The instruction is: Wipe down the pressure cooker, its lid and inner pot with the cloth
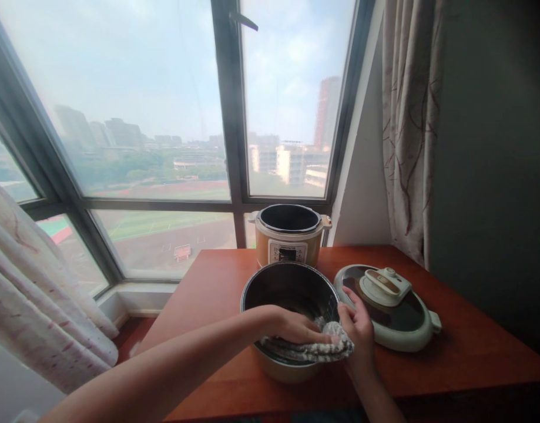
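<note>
Pot (287,371), one, one cloth (325,351) in left hand (299,327), one lid (388,314)

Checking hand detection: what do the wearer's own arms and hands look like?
Left hand and right hand: no gloves, rings, watches or bracelets visible, though both are partly hidden. Left forearm and right forearm: bare, no sleeves in view.
</note>
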A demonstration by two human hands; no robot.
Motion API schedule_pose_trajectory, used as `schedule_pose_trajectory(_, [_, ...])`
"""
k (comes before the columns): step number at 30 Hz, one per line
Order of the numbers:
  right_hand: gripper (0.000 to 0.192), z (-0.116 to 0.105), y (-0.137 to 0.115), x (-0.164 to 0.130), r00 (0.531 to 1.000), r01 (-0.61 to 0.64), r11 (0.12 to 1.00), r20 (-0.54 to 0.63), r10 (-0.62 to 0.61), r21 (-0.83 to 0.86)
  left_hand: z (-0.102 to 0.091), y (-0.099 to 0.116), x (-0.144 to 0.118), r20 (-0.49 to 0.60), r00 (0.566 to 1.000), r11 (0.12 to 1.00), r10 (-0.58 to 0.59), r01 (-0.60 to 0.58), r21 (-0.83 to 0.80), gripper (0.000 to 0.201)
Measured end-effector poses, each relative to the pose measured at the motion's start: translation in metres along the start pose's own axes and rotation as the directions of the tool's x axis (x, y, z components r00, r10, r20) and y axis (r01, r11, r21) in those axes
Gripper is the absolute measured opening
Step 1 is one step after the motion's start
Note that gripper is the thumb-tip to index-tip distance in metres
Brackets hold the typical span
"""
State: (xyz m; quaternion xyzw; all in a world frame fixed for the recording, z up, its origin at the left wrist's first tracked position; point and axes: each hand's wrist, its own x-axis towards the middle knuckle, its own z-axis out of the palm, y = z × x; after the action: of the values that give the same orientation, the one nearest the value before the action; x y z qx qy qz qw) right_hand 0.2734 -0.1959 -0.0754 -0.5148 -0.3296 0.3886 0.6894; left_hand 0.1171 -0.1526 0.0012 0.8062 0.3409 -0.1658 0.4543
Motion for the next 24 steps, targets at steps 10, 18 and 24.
schedule_pose_trajectory(10, [0.065,-0.019,-0.002,0.022,0.989,0.072,0.978,0.145,-0.044,-0.198,-0.001,0.026,-0.025,0.116,0.993,0.984,-0.025,0.004,0.176,0.105])
schedule_pose_trajectory(18, [0.068,-0.023,-0.011,0.064,0.884,-0.089,0.981,0.440,0.157,-0.171,0.013,0.011,-0.035,0.224,0.974,0.933,0.017,-0.096,0.347,0.088])
schedule_pose_trajectory(24, [0.053,-0.015,-0.024,0.060,0.903,-0.214,0.966,0.347,0.252,-0.145,0.014,0.018,-0.031,0.132,0.991,0.969,0.000,-0.032,0.247,0.081])
